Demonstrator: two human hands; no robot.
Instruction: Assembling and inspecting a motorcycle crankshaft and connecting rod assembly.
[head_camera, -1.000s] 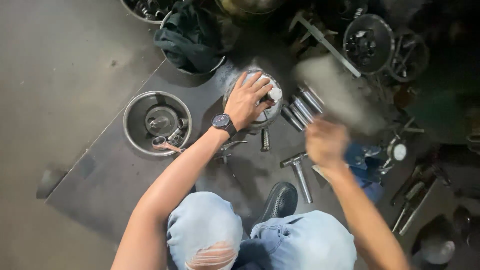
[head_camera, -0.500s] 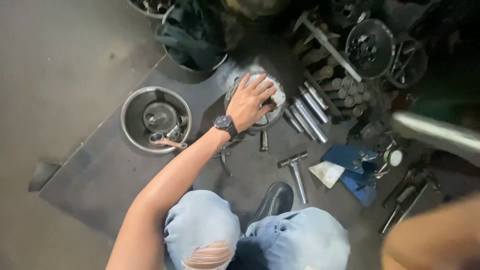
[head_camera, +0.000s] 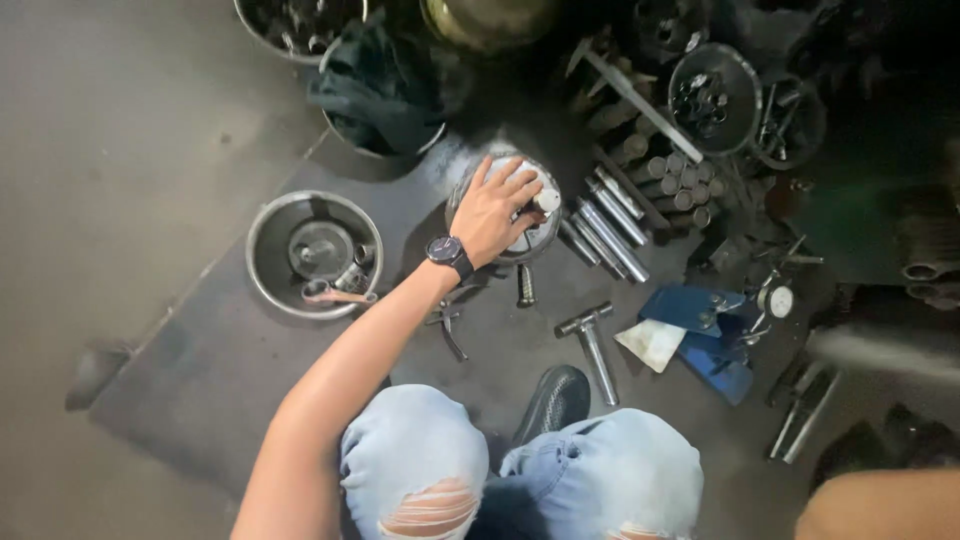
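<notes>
Head view looks straight down on a round metal part (head_camera: 515, 215) standing on a dark mat (head_camera: 200, 400), with the left hand (head_camera: 497, 210) spread flat over its top, fingers splayed and pressing down rather than curled around anything. A wristwatch (head_camera: 449, 252) sits on that arm. Only a blurred bit of the right forearm shows at the lower right corner, and the right hand itself is out of view, so its state cannot be told. To do this well, I judge the palm should stay centred over the part, pressing evenly, so it neither rocks nor slides on the mat; the small white piece by the fingertips should be kept clear of pinching. Just right of the hand lie several steel rods (head_camera: 605, 225) side by side, and a single bolt (head_camera: 525, 285) rests just below the part. Nearer the knees lies a T-handle tool (head_camera: 590, 345), with pliers (head_camera: 447, 322) under the wrist. Left of the arm stands a steel bowl (head_camera: 262, 250) holding a disc and small pieces. Farther right are a white rag (head_camera: 652, 343), blue cases (head_camera: 700, 330) and a dial gauge (head_camera: 777, 300). Beyond the hand are a tub with dark cloth (head_camera: 375, 85) and pans of small hardware. Everything rests on a grey concrete floor (head_camera: 110, 140); the far side is dim and crowded with parts.
</notes>
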